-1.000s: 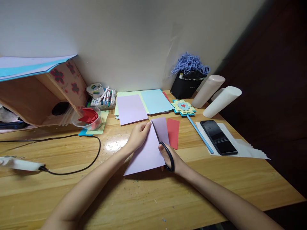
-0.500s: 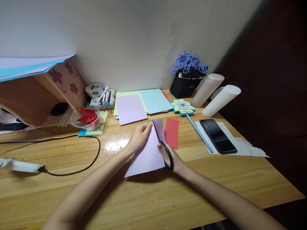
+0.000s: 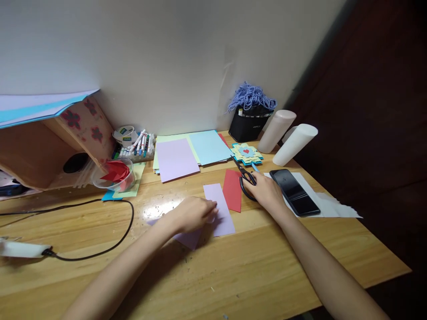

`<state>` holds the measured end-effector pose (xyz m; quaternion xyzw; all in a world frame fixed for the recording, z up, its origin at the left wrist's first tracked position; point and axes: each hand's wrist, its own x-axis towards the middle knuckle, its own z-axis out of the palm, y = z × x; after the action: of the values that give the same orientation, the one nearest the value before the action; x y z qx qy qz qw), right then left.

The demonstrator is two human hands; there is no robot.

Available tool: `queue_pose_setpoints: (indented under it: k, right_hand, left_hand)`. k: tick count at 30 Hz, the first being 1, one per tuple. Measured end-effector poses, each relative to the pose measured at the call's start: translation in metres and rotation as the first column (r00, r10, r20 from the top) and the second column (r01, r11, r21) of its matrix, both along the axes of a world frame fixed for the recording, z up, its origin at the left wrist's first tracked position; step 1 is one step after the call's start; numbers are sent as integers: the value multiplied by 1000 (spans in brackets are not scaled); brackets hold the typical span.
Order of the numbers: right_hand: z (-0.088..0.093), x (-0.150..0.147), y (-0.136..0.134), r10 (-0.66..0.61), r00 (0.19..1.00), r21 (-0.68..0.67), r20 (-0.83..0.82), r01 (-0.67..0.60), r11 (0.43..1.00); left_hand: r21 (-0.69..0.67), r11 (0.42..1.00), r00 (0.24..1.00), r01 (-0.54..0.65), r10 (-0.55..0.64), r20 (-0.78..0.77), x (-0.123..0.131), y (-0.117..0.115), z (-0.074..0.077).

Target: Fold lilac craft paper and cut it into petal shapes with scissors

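Observation:
My left hand point(image 3: 193, 214) lies curled on a lilac paper piece point(image 3: 188, 238) on the wooden desk point(image 3: 233, 275), its fingertips at the edge of a cut lilac strip point(image 3: 220, 209). A red paper strip point(image 3: 232, 190) lies just right of the lilac strip. My right hand point(image 3: 267, 192) rests on the desk further right, fingers closed in the handles of black scissors point(image 3: 244, 178). The scissor blades point away from me, toward a layered paper flower point(image 3: 247, 153).
A stack of coloured sheets point(image 3: 176, 156) lies near the wall, beside markers point(image 3: 137, 144) and a clear bowl of red paper point(image 3: 116, 174). A phone point(image 3: 294, 192) lies on white paper at right. A glue gun point(image 3: 20, 249) with its cable is at left.
The lilac sheet has been cut in two and lies on the desk. My right hand has carried the scissors right and set them down; my left hand has lowered onto the paper.

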<state>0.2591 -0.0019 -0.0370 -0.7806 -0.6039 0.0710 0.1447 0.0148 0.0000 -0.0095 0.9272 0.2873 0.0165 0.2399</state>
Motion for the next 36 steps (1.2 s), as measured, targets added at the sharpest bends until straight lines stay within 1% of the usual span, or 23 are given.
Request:
queue_pose_setpoints:
  k: [1,3,6,9,11,13,15,16,17,18,19,20,21,22,23,24,25,27,29,31,33,34,36]
  right_hand:
    - [0,4,1,-28,998,-22,55,29,999]
    - [0,8,3,-67,991,-53,117,73,996]
    - [-2,8,3,-80,984,-87,159,95,992]
    - [-6,5,2,-51,981,-134,185,77,988]
    - [-9,5,1,-33,981,-144,189,61,988]
    - [-10,5,0,-21,978,-104,207,43,994]
    - [-9,4,-1,-22,976,-15,218,26,1000]
    - [-7,2,-2,-10,983,39,185,3,999]
    - [-5,-2,-4,29,994,84,107,-38,996]
    - [-3,-7,-6,103,994,108,-24,-100,989]
    - [-1,-15,-8,200,959,114,-201,-180,977]
    - [0,-24,-12,306,857,93,-415,-294,951]
    - [1,-34,-16,353,692,43,-630,-422,905]
    - [1,-45,-21,319,517,-10,-795,-536,844]
    - [1,-56,-25,258,374,-28,-891,-613,790]
    - [0,-65,-29,226,272,-2,-935,-643,766]
    - [-1,-73,-33,212,211,29,-954,-639,769]
    - [-3,-82,-36,174,159,52,-972,-572,818]
    - [-2,-84,-37,148,129,62,-981,-511,857]
    - [2,-82,-38,127,57,81,-990,-506,859]
    - [5,-81,-38,109,-14,99,-994,-537,838]
    - [6,-81,-39,103,-22,98,-994,-549,830]
    - [5,-82,-39,105,35,70,-994,-539,839]
  left_hand:
    - [20,999,1000,26,-26,-8,3,-3,-5]
    - [62,998,999,32,-32,-2,11,-5,-15]
    - [89,995,999,-46,43,26,25,3,-24]
    - [17,988,987,-156,155,48,33,23,-19]
    - [-39,958,954,-283,285,95,34,37,-10]
    - [-131,889,864,-438,457,212,29,49,-3]
    - [-274,799,737,-536,601,309,19,55,1]
    - [-325,755,676,-570,656,336,13,56,1]
    - [-350,715,622,-605,699,352,7,57,-1]
    - [-358,681,576,-639,731,366,1,56,-2]
    - [-355,654,536,-668,754,380,-3,56,-5]
    - [-351,631,503,-692,770,392,-7,55,-6]
    - [-353,614,479,-706,781,401,-10,54,-8]
    - [-363,606,466,-708,787,404,-11,54,-8]
    - [-376,601,457,-705,791,408,-11,53,-8]
    - [-389,601,451,-698,791,414,-11,53,-6]
    - [-401,607,447,-686,787,426,-9,52,-3]
    - [-414,625,438,-661,770,463,-6,50,3]
    - [-381,646,439,-661,745,501,-3,47,10]
    - [-295,649,459,-701,727,511,0,43,13]
    - [-201,637,485,-744,722,493,2,40,12]
    - [-161,630,498,-760,723,478,4,39,11]
    - [-111,630,528,-769,723,446,8,36,7]
